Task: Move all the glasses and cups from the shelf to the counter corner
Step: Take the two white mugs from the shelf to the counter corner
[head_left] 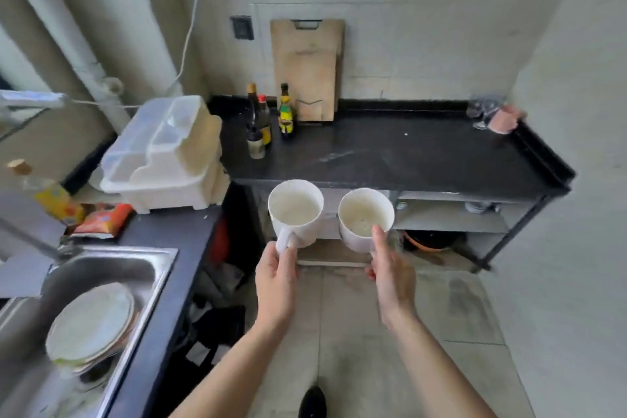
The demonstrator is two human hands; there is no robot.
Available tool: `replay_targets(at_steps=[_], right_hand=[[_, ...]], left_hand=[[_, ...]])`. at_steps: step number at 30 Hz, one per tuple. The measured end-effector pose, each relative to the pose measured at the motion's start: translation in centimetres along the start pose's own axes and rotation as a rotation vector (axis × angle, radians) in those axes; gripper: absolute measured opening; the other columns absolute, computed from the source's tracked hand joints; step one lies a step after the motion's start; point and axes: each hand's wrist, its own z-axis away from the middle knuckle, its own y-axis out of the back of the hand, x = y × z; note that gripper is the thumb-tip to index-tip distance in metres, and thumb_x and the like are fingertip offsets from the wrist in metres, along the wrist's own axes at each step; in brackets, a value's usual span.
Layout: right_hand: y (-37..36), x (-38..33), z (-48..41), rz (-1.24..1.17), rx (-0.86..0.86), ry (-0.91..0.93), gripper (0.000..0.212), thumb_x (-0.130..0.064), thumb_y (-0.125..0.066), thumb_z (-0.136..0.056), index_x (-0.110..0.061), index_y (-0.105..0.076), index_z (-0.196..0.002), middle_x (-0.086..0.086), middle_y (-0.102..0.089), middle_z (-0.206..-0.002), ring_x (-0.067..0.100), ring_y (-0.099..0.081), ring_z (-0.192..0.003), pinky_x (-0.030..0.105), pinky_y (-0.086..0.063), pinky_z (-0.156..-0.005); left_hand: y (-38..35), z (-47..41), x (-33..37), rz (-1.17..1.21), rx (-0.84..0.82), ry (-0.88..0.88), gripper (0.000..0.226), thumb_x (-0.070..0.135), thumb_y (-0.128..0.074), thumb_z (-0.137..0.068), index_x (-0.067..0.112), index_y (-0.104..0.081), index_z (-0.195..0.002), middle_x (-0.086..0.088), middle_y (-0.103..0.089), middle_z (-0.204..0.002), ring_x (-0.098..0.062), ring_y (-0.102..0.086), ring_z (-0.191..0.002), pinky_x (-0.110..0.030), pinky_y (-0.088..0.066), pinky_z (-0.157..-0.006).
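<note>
My left hand [276, 278] grips the handle of a white mug [295, 210], held upright in front of the black counter's front edge. Beside it, my right hand [388, 276] holds a second white mug [364, 219], thumb against its side and fingers underneath. Both mugs look empty. At the counter's [390, 153] far right corner stand a clear stemmed glass [481, 114] and a pink cup [504, 120]. Under the counter, a shelf [448, 219] carries something small and pale [478, 206] at its back right, too dim to identify.
Sauce bottles [261, 122] and a leaning wooden cutting board [307, 64] stand at the counter's back left. A white dish rack [166, 153] sits left of it, beside a steel sink [112, 282] with stacked plates [91, 326]. A dark pan [431, 241] lies on the lowest shelf.
</note>
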Motion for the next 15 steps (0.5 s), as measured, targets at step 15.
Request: replay_targets(at_steps=[15], right_hand=[[11.9, -6.2, -21.7, -0.108, 0.494, -0.171, 0.056, -0.07, -0.056, -0.071, -0.025, -0.054, -0.037, -0.008, -0.054, -0.044, 0.019, -0.062, -0.063, 0.039, -0.045, -0.066]], left_hand=[[-28.6, -14.8, 0.9, -0.014, -0.547, 0.264, 0.055, 0.06, -0.039, -0.099, 0.015, -0.07, -0.09, 0.001, -0.063, -0.076, -0.006, -0.049, -0.06, -0.017, -0.046, -0.062]])
